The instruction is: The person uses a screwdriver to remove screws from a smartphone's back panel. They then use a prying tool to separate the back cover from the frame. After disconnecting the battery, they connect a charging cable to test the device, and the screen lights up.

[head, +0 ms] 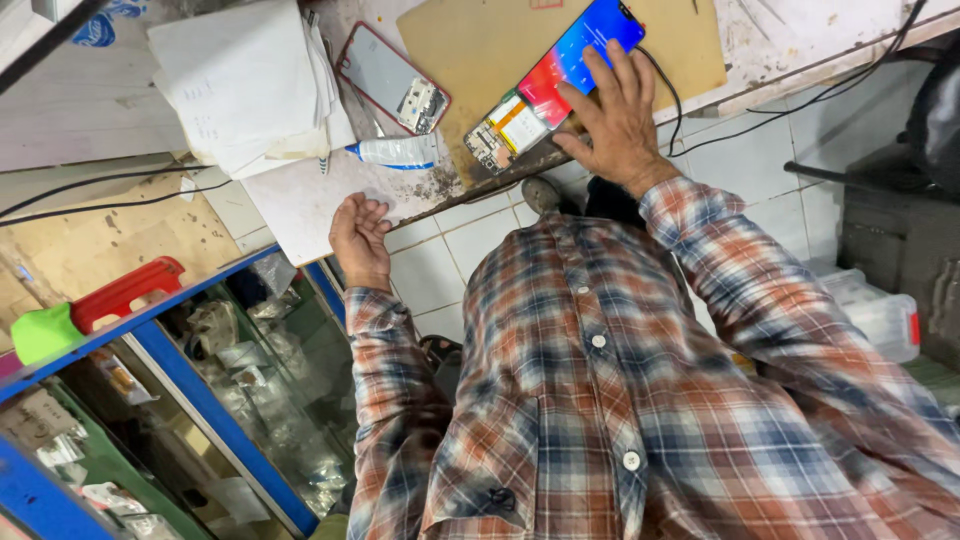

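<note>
Right hand point(618, 118) flat, fingers spread, pressing the opened smartphone with lit red-blue screen point(555, 85) onto the brown mat point(470, 45) near the tabletop point(300, 205) edge; left hand point(358, 238) empty, loosely curled, at that edge. Screen lit, casing not yet closed.

A small phone repair shop, seen from above the repairer's plaid-shirted chest. On the worn, stained workbench point(330, 200) at the far side lie an opened smartphone point(555, 80) with its screen lit and circuitry exposed, a detached red-framed phone back point(392, 78), a brown work mat point(470, 40), a glue tube point(395, 151) and a stack of papers point(250, 80). Black cables point(800, 100) trail off the bench at right. At near left, a blue-framed glass display counter point(230, 400) holds small bagged parts above a white tiled floor point(440, 260).
</note>
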